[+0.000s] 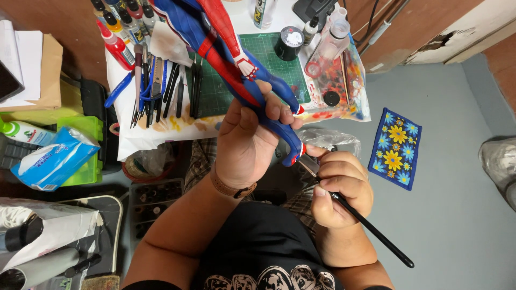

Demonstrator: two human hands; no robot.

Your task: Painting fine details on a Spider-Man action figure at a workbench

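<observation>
Red-and-blue figure [236,59], legs gripped in closed left hand [248,140]; right hand [339,190] pinches black brush [371,228], tip at figure's foot.

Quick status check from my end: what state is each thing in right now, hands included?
left hand: gripping the figure's legs
right hand: holding the brush
figure: red and blue, held over the mat, feet toward the person
brush: black handle, tip at the figure's foot
cutting mat: flat on the table
paint bottles: capped, upright

Left hand [248,140] grips figure [236,59]; right hand [339,189] holds brush [371,230], tip seemingly touching foot.
</observation>
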